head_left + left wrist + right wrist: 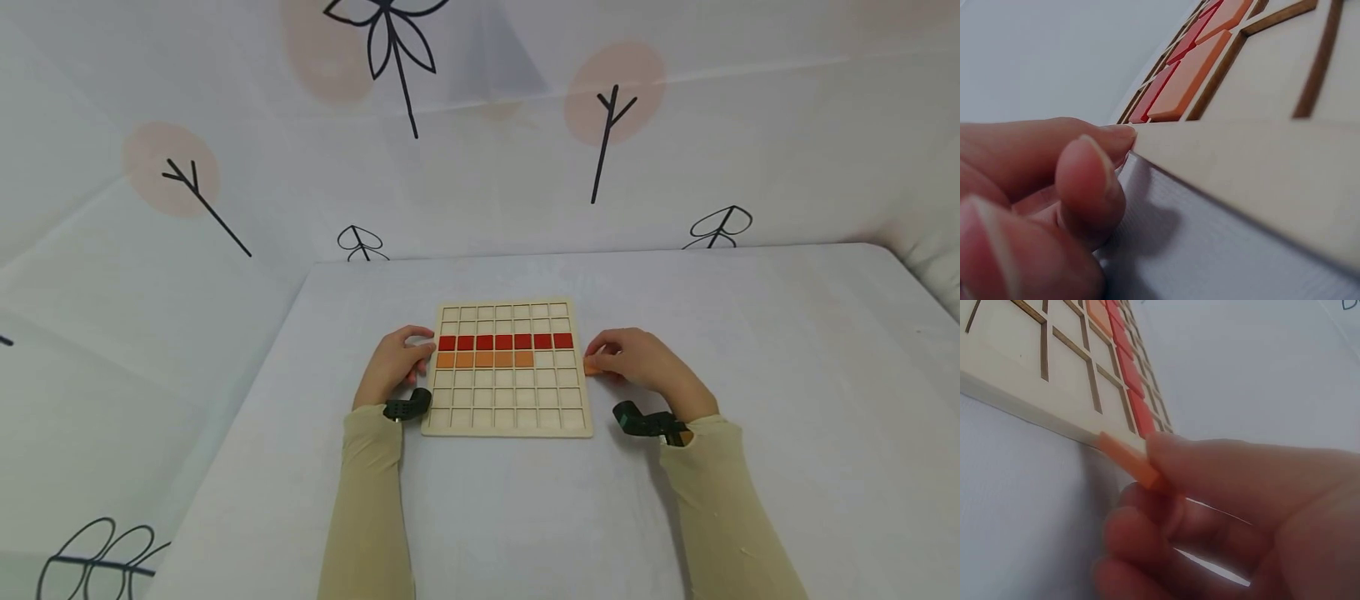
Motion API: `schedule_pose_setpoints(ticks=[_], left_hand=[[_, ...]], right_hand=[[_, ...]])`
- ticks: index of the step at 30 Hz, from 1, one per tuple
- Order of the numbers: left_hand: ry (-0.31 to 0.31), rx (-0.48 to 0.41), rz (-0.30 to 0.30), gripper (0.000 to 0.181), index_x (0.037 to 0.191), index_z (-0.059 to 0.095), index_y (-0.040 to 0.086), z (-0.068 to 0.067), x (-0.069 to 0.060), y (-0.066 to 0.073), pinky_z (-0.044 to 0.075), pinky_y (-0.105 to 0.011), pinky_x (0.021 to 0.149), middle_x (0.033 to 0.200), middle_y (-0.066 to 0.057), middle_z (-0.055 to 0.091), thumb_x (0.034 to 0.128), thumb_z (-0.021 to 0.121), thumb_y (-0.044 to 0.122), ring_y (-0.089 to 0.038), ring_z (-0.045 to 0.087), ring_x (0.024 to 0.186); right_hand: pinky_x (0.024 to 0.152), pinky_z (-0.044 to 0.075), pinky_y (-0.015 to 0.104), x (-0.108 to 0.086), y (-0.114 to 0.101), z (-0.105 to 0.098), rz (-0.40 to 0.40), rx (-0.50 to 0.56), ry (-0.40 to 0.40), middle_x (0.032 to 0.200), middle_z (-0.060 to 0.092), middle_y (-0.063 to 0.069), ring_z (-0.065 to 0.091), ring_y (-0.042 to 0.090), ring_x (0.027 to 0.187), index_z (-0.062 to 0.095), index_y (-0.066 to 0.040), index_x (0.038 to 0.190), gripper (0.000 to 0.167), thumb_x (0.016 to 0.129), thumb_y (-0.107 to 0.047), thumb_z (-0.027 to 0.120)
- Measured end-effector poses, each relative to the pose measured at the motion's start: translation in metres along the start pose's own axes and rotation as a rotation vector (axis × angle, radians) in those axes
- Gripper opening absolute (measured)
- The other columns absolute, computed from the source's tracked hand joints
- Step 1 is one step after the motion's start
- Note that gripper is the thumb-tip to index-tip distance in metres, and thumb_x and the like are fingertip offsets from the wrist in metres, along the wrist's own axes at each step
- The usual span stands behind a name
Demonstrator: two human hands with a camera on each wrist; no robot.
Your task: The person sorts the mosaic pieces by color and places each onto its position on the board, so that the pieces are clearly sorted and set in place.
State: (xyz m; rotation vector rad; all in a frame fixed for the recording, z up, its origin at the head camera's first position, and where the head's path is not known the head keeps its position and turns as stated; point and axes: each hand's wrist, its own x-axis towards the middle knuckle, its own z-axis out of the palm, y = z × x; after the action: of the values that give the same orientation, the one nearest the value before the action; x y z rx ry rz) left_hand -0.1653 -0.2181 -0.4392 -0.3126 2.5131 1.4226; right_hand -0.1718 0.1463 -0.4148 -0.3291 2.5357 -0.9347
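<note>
A pale wooden grid board point(507, 430) lies flat on the table between the two hands. Red tiles point(503, 342) fill its third row from the far side. Below them, several orange tiles point(483, 359) run from the left, and two pale cells show at that row's right end. My right hand point(637, 358) pinches a loose orange tile point(1132, 464) between thumb and fingers, just off the board's right edge. At the opposite edge, my left hand point(392, 360) touches the board's side with a fingertip point(1124, 132); its other fingers are loosely bent.
White cloth point(750, 333) covers the table around the board. Behind the table hangs a pale backdrop point(480, 183) with line-drawn plants. Dark wrist-worn devices point(647, 421) sit beside the sleeve cuffs, low over the table.
</note>
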Motion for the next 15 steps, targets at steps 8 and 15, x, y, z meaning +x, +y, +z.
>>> schedule_pose_setpoints(ticks=[8,15], left_hand=[[-0.004,-0.006,-0.004,0.027,0.111,0.056,0.022,-0.0002,-0.0002,0.0005,0.039,-0.024,0.041,0.06,-0.007,0.054,0.0851,0.06,0.03,-0.014,0.043,0.04],[-0.003,-0.016,-0.01,0.027,0.111,0.056,0.023,0.0,0.0003,0.0001,0.039,-0.024,0.041,0.06,-0.007,0.054,0.085,0.06,0.03,-0.014,0.043,0.04]], right_hand=[[0.06,0.043,0.03,0.0017,-0.0014,0.0002,0.007,0.053,0.012,0.077,0.059,0.005,0.055,0.017,0.061,0.061,-0.012,0.105,0.026,0.086,-0.03,0.058],[0.063,0.043,0.03,0.0021,-0.0034,0.0005,-0.008,0.077,0.016,0.083,0.06,0.006,0.055,0.016,0.063,0.061,-0.011,0.108,0.026,0.087,-0.026,0.056]])
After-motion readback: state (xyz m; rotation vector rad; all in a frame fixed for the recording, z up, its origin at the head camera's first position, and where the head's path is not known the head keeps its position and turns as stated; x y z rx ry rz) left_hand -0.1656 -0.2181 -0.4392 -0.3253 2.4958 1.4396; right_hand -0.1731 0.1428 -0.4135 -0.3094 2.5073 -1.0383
